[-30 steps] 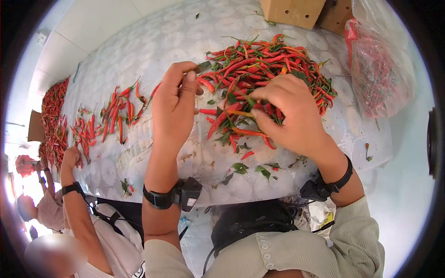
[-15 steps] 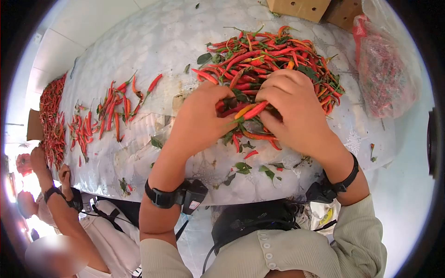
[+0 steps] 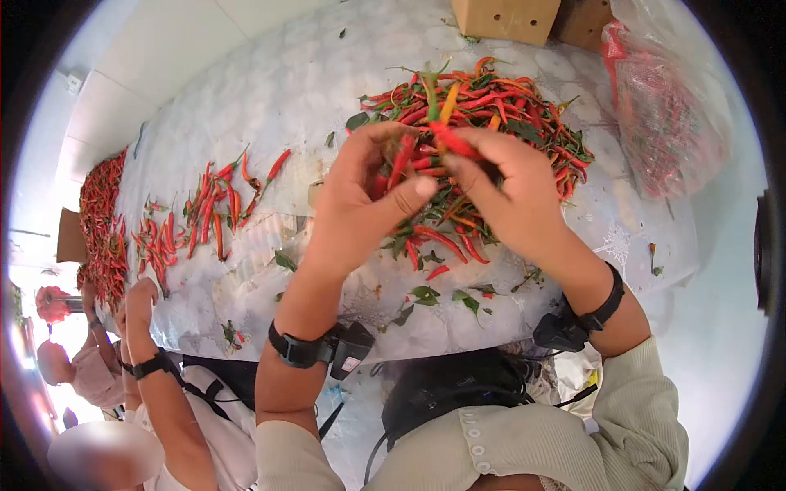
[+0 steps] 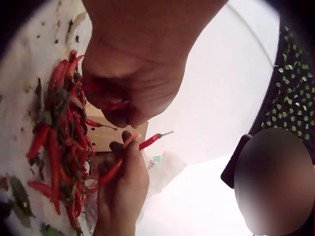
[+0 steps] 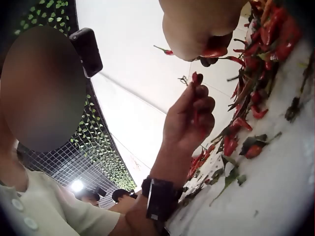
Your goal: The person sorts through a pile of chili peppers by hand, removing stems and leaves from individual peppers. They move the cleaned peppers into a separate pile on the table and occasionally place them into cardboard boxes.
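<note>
Over the near side of a heap of red chili peppers (image 3: 516, 102), both hands work close together. My left hand (image 3: 348, 200) curls its fingers round red chilies (image 3: 400, 162), with the thumb extended toward the other hand. In the right wrist view, a chili tip (image 5: 197, 78) pokes out above the left fist. Between thumb and fingers my right hand (image 3: 516, 196) pinches a red chili (image 3: 455, 141) by its body, its green stem pointing away, alongside an orange chili (image 3: 449, 105). Blur softens these in the head view. The left wrist view shows another red chili (image 4: 111, 172) against the right palm.
Smaller chili groups (image 3: 214, 204) lie to the left, with a long chili pile (image 3: 102, 221) beyond. Loose leaves (image 3: 426, 295) dot the plastic-covered table. A cardboard box (image 3: 503, 20) and a mesh bag (image 3: 663, 123) stand at the back right. Another person (image 3: 176, 425) works at left.
The left hand, open-fingered beside the heap a second ago, has moved right and gathered red chilies. The right hand has lifted a red and an orange chili, stems now turned away.
</note>
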`<state>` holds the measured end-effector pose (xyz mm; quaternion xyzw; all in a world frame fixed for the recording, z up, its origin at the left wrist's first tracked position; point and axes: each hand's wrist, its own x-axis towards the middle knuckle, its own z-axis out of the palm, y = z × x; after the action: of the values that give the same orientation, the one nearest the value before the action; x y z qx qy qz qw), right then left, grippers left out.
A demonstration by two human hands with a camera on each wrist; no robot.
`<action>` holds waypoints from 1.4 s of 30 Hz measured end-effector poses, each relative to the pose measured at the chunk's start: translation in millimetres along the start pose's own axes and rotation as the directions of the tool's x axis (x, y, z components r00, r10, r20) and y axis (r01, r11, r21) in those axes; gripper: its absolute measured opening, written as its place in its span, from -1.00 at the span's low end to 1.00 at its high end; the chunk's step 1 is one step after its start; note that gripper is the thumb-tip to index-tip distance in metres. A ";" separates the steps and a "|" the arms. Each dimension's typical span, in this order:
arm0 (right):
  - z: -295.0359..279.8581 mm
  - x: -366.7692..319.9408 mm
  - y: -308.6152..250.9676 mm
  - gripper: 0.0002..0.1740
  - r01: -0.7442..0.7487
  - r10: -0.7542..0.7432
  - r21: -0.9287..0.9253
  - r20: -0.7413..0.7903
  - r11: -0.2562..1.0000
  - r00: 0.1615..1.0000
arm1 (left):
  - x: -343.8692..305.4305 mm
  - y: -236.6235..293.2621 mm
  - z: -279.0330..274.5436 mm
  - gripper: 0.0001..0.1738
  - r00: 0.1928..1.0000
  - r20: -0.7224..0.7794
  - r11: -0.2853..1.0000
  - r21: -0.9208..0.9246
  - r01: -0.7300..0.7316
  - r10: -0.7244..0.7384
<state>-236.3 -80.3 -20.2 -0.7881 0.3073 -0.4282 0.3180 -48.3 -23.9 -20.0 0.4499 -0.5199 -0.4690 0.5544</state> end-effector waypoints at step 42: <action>10.4 3.4 -9.8 -0.86 0.314 -0.311 -0.041 0.077 0.948 0.947 | -3.7 -4.0 13.0 -0.80 0.998 0.064 0.880 0.475 -0.016 -0.017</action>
<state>-223.6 -74.5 -15.6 -0.8493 0.1784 -0.4373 0.2359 -61.6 -21.1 -23.8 0.5565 -0.6370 -0.3419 0.4094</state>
